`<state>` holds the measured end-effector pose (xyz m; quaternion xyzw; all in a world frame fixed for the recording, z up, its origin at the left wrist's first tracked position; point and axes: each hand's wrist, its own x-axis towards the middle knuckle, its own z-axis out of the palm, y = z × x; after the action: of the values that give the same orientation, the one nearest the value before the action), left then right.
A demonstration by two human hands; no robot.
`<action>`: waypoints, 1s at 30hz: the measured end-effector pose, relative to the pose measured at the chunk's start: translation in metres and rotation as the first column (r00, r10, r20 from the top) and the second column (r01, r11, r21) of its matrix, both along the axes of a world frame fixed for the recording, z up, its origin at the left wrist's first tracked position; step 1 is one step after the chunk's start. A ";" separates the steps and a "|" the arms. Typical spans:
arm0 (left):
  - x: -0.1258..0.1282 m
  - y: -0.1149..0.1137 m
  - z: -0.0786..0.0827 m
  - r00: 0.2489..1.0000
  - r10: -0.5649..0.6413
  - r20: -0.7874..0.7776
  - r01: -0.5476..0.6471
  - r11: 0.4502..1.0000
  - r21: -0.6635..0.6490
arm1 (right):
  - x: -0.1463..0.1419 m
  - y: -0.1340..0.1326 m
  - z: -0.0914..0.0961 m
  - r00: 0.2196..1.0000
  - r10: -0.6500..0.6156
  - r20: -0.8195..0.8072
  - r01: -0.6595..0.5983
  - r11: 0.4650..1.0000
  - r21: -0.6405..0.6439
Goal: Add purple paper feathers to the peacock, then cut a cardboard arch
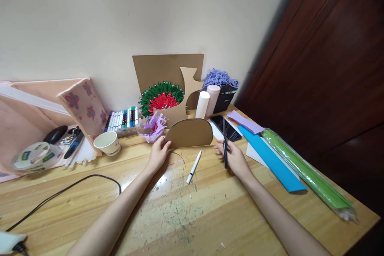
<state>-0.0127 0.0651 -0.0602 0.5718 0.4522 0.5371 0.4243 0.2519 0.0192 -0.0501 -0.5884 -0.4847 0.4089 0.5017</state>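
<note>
My left hand (160,153) pinches the lower left corner of a brown cardboard piece (189,133) with a rounded top and a dark line along its curved edge. The cardboard stands upright on its straight side, or just above the table; I cannot tell which. On the right, my right hand (235,159) is closed around dark-handled scissors (225,150), whose blades point up and away from me. A white marker (194,167) with a black band lies on the wood between my hands.
Behind the cardboard are a cut cardboard sheet (172,117), a green and red ribbon flower (163,98) and white rolls (203,105). A phone (231,130), blue paper (271,160) and a green packet (306,172) lie right. A paper cup (107,144) and cable (60,192) are left.
</note>
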 end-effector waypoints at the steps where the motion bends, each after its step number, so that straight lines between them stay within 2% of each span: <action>1: 0.000 0.000 0.002 1.000 0.011 0.000 -0.011 1.000 0.003 | 0.001 0.000 0.001 1.000 -0.006 -0.015 0.006 1.000 0.004; 6: -0.003 -0.003 0.020 0.995 0.102 0.022 -0.102 0.995 0.013 | 0.003 -0.001 0.009 0.994 -0.049 -0.099 0.057 0.995 0.085; 9: -0.004 -0.007 0.036 0.983 0.177 0.048 -0.177 0.984 0.003 | 0.002 -0.002 0.018 0.977 -0.020 -0.213 0.048 0.991 0.127; 12: -0.007 -0.011 0.053 0.967 0.239 0.084 -0.237 0.971 -0.030 | 0.001 -0.006 0.027 0.929 0.097 -0.357 -0.051 0.989 0.137; 14: -0.011 -0.013 0.064 0.967 0.236 0.099 -0.230 0.971 -0.063 | -0.001 -0.010 0.031 0.867 0.243 -0.435 -0.218 0.970 0.108; 16: -0.015 -0.014 0.074 0.979 0.189 0.079 -0.181 0.979 -0.089 | -0.004 -0.015 0.032 0.783 0.394 -0.481 -0.425 0.904 0.050; 18: -0.019 -0.015 0.082 0.993 0.121 0.015 -0.119 0.987 -0.107 | -0.010 -0.021 0.030 0.708 0.513 -0.485 -0.589 0.808 -0.005; 21: -0.022 -0.014 0.087 0.995 0.051 -0.080 -0.062 0.989 -0.137 | -0.020 -0.030 0.023 0.630 0.635 -0.448 -0.727 0.685 -0.050; 23: -0.022 -0.013 0.088 0.992 0.066 -0.108 -0.080 0.989 -0.128 | -0.025 -0.035 0.017 0.605 0.679 -0.417 -0.765 0.641 -0.066; 25: -0.022 -0.012 0.088 0.988 0.110 -0.109 -0.124 0.985 -0.123 | -0.028 -0.039 0.014 0.615 0.694 -0.374 -0.766 0.638 -0.075; 30: -0.023 -0.010 0.088 0.973 0.208 -0.102 -0.219 0.968 -0.119 | -0.032 -0.044 0.021 0.684 0.665 -0.299 -0.717 0.689 -0.108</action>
<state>-0.0362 0.0547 0.0282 0.5142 0.5633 0.5234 0.3799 0.2197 -0.0248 -0.0287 -0.3583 -0.5606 0.6855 0.2957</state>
